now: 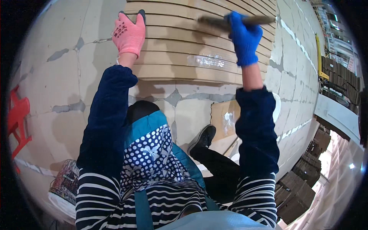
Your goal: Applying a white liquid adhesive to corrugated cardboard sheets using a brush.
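My left hand (130, 34), in a pink glove with dark fingertips, rests at the left edge of a layered set of brown cardboard sheets (168, 57). Its visible fingers are apart, with nothing seen between them. Over the right part of the cardboard, my right hand (244, 38) wears a blue knit glove and is closed around a long brown wooden-looking tool (260, 20). The tool lies crosswise, sticking out on both sides of the fist. Motion blurs its left end, so its exact kind is unclear. Shiny clear tape (207, 61) shows on the near sheets.
A loose cardboard piece (225, 119) lies on the tiled floor by my shoe (203, 138). A red plastic stool (18, 119) stands far left, above a stained bucket (65, 180). Stacked cardboard (295, 195) and a yellow metal bar (319, 57) are at the right.
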A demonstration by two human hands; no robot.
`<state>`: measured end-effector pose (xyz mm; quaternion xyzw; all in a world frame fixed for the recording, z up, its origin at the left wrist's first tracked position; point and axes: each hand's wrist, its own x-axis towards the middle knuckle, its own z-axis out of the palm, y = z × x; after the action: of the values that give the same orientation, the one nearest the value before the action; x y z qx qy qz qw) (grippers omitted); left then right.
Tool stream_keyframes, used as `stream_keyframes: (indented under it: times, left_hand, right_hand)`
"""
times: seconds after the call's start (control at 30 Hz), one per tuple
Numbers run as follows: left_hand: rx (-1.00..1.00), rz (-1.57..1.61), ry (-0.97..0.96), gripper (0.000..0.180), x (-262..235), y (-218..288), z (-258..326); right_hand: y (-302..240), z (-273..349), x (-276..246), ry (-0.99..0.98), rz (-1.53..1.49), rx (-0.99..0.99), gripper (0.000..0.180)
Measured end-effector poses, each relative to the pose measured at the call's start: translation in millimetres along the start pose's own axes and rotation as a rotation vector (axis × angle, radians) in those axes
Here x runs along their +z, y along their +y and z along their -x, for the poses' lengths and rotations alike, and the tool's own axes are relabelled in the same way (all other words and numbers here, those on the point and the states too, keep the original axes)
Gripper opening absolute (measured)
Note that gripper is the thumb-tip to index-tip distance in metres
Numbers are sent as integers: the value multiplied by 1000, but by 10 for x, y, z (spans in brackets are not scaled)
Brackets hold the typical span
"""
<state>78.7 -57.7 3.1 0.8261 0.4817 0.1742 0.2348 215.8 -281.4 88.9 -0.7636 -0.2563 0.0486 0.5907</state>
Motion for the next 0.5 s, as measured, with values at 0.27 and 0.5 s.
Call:
stream_keyframes:
  times: [0.27,0.5]
  left_hand:
    - [15,-13,55,60,-65,-22,-10]
    - [25,-21,31,60,-39,66,-24]
  right_hand:
    - [278,782,88,-69,113,18,18]
    - [-5,-487,321,82,258,-198,15]
